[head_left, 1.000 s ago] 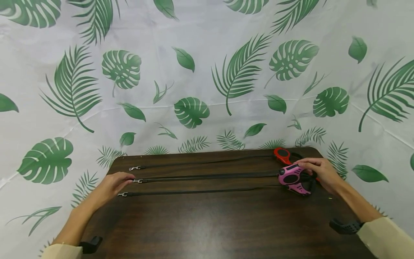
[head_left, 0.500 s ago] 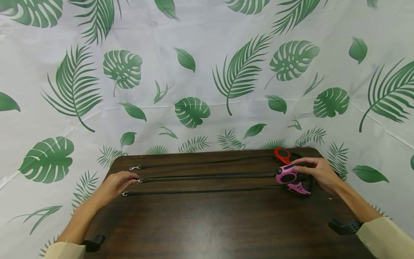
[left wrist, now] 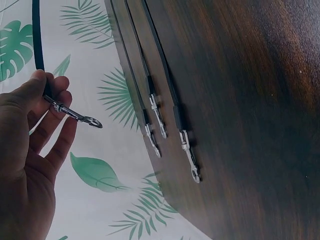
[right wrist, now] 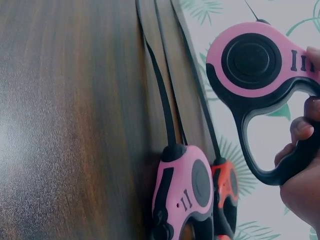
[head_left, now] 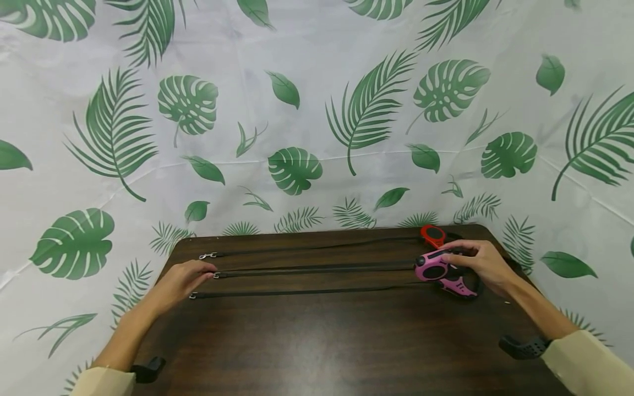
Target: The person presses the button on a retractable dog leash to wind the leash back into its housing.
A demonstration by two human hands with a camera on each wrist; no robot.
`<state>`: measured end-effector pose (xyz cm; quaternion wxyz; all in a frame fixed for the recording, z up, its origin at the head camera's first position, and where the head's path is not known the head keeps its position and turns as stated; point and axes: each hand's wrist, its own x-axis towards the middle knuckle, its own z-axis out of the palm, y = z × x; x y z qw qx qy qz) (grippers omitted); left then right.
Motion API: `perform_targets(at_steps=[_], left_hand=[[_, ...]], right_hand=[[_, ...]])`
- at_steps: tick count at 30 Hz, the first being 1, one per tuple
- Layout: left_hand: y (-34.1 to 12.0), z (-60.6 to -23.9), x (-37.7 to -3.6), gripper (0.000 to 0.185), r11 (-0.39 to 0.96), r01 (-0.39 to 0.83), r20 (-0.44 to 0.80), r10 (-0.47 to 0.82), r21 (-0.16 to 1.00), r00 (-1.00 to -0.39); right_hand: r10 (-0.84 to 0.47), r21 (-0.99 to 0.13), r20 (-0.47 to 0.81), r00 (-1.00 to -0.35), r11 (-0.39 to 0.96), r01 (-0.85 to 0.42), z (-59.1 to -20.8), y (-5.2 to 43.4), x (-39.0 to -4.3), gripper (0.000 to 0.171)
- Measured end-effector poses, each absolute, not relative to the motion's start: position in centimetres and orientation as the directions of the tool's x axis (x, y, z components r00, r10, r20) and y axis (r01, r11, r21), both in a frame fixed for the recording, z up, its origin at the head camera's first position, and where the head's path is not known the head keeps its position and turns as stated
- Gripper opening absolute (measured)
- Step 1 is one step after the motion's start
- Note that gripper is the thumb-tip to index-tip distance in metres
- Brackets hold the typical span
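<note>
Most of the work looks done, I think. Three long straps (right wrist: 164, 97) run across the brown table (head_left: 307, 335), side by side with gaps between them. In the left wrist view their ends show as a near clip (left wrist: 189, 155), a middle clip (left wrist: 158, 115) and a far clip (left wrist: 152, 140), all lying on the wood. One strap goes to a pink case (right wrist: 182, 187), and one to a red case (right wrist: 223, 181) just behind it. I can't make out the case for the middle strap; the pink one may be hiding it.

One more leash (head_left: 431, 267) is up off the table, so that one is not finished. The right hand (head_left: 485, 264) grips its pink-and-black body (right wrist: 250, 57) (the fingers curl round the black handle (right wrist: 272, 177)). The left hand (head_left: 181, 280) pinches the far end, right by the shiny hook (left wrist: 71, 113). It is pulled out long, lined up with the straps below. What seems left is this one: it is not yet put down.
</note>
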<state>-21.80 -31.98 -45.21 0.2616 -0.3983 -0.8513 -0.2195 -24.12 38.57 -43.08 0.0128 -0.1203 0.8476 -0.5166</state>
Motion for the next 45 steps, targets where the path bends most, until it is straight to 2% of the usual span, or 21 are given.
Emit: perform_targets(at_steps=[4,14,23,45], left_hand=[[-31.8,-45.3,-22.0,0.036,0.561,0.811,0.625,0.576,0.165,-0.526],[-31.0,-45.1,-22.4,0.032,0.561,0.808,0.6,0.588,0.181,-0.542],[-29.9,-45.3,-23.0,0.032,0.507,0.844,0.616,0.611,0.178,-0.497],[-28.4,-45.5,-23.4,0.033,0.493,0.853,0.626,0.614,0.171,-0.481]], right_hand=[[-0.215,-0.874,0.104,-0.971,0.446,-0.193,-43.0,38.2,-24.0,0.031],[-0.23,-0.854,0.114,-0.967,0.473,-0.214,-42.9,37.1,-23.6,0.029],[-0.253,-0.871,0.101,-0.962,0.444,-0.209,-42.8,36.1,-23.6,0.031],[-0.271,-0.836,0.108,-0.957,0.497,-0.235,-42.4,34.2,-23.2,0.03]])
